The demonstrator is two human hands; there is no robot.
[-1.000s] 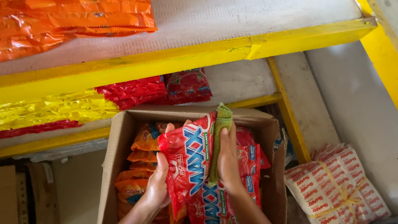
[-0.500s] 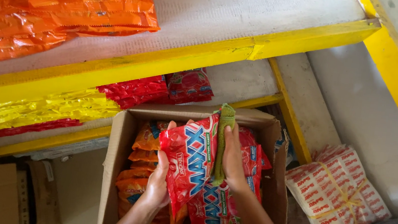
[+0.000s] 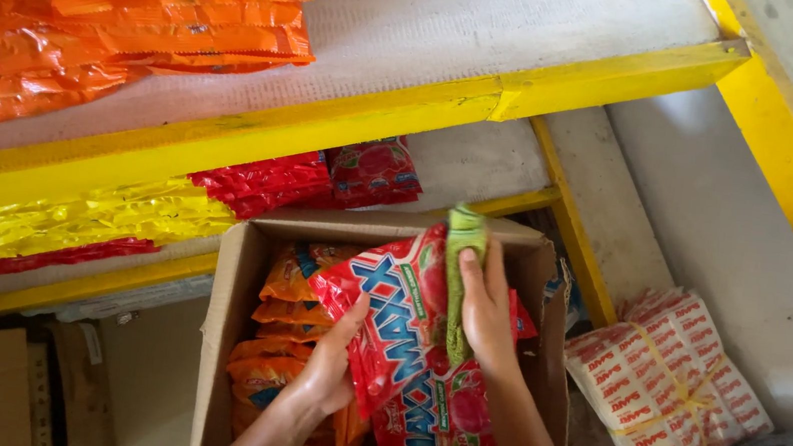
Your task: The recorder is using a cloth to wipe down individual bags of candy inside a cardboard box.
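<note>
Fingers of the left hand [image 3: 331, 361] and right hand [image 3: 484, 309] clench a red snack packet [image 3: 402, 340] from either side, holding it just above the open cardboard box [image 3: 224, 333].

candy bags [image 3: 410, 356] in cardboard box [image 3: 222, 333], snack packs [image 3: 278, 329] at box's left side | L hand [image 3: 331, 361] left of bags, R hand [image 3: 485, 310] on them | box below/before shelf [image 3: 348, 126] | tied packet bundle [image 3: 664, 382] right of box | wrapper stack [image 3: 111, 6] on top shelf, left
</note>
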